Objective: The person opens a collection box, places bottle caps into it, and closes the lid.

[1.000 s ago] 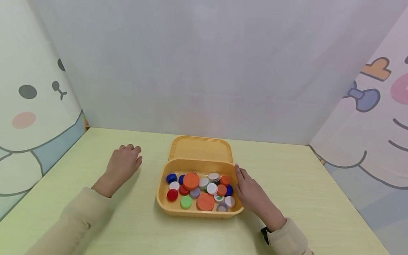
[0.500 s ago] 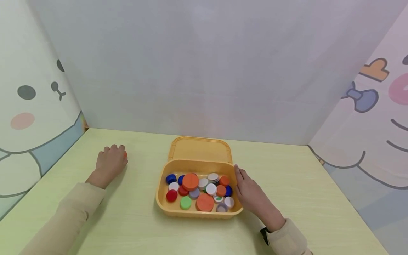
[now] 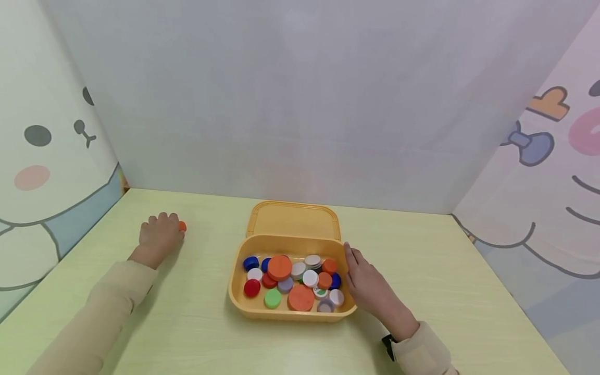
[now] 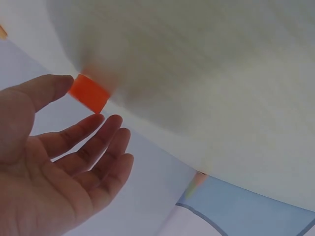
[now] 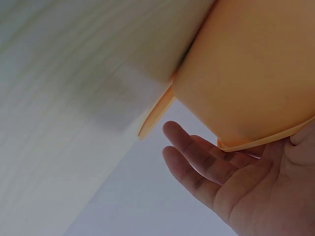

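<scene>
On the table at the left, an orange bottle cap lies beside my left hand. In the left wrist view, my left hand's thumb and index fingertip are close to the orange cap, with the fingers loosely extended. I cannot tell whether they touch it. My right hand rests along the right side of a yellow box, its fingers nearly straight. Several coloured bottle caps lie in the box, including a large orange cap and a green cap. The right wrist view shows the box wall against my hand.
The box's yellow lid lies folded back behind it on the pale yellow-green table. A grey-white curtain stands along the back edge. Cartoon-printed sheets line both sides.
My left hand moves left to the table's left part, and the orange cap comes into sight beside it. In the last half second the hand shifts slightly away from the cap. My right hand stays.
</scene>
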Demonstrator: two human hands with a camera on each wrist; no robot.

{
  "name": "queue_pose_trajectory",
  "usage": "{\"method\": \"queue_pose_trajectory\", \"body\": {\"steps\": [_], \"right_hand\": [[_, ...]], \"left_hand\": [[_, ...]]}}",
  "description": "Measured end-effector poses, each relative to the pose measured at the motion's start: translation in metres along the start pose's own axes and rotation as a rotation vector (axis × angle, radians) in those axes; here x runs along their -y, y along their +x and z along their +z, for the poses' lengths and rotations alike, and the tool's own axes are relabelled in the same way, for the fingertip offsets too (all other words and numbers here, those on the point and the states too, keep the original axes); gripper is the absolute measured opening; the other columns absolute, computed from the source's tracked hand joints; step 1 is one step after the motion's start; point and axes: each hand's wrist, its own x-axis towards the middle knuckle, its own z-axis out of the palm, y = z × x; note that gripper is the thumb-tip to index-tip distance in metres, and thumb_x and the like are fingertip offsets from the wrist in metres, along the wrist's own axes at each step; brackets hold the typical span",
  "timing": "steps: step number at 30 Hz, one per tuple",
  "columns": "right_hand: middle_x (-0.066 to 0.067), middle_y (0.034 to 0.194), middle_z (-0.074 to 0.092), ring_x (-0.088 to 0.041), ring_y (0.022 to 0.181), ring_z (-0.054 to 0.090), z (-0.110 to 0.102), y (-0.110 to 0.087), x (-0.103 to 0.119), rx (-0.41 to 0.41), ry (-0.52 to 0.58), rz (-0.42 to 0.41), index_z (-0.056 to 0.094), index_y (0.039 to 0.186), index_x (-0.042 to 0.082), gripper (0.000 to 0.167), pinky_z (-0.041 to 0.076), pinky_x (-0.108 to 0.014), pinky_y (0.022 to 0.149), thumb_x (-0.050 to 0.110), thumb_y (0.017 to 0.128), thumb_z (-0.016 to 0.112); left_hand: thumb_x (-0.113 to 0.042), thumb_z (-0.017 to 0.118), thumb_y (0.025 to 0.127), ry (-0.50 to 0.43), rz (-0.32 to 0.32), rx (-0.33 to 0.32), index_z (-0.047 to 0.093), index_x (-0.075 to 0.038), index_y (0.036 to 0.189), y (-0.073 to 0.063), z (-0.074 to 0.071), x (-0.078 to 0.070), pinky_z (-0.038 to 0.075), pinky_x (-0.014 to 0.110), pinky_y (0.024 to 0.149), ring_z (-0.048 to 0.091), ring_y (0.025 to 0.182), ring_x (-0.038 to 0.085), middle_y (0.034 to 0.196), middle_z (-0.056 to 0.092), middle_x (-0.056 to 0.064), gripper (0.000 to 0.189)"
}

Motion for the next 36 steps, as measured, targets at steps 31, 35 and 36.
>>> {"method": "queue_pose_trajectory", "body": {"steps": [31, 35, 36], "right_hand": [[-0.020, 0.137, 0.040, -0.033, 0.115, 0.052, -0.001, 0.001, 0.001, 0.006, 0.004, -0.002, 0.022, 0.143, -0.003, 0.059, 0.045, -0.046, 0.093, 0.015, 0.092, 0.046], [-0.020, 0.137, 0.040, -0.033, 0.115, 0.052, -0.001, 0.000, 0.000, 0.003, 0.007, -0.005, 0.022, 0.143, -0.003, 0.059, 0.045, -0.047, 0.093, 0.015, 0.092, 0.046], [-0.020, 0.137, 0.040, -0.033, 0.115, 0.052, -0.001, 0.000, 0.000, 0.002, 0.007, -0.005, 0.022, 0.143, -0.003, 0.059, 0.045, -0.046, 0.093, 0.014, 0.092, 0.046]], "left_hand": [[-0.014, 0.055, 0.080, -0.046, 0.118, -0.090, 0.049, 0.005, 0.078, -0.007, -0.016, -0.027, 0.038, 0.038, 0.047, 0.046, 0.058, 0.032, 0.066, 0.048, 0.015, 0.020], [-0.016, 0.060, 0.080, -0.029, 0.155, -0.094, 0.051, 0.005, 0.083, -0.013, -0.025, -0.043, 0.040, 0.038, 0.048, 0.047, 0.060, 0.031, 0.069, 0.050, 0.014, 0.024], [-0.017, 0.062, 0.080, -0.019, 0.166, -0.094, 0.052, 0.006, 0.086, -0.015, -0.028, -0.048, 0.041, 0.038, 0.049, 0.047, 0.061, 0.031, 0.070, 0.050, 0.014, 0.026]]}}
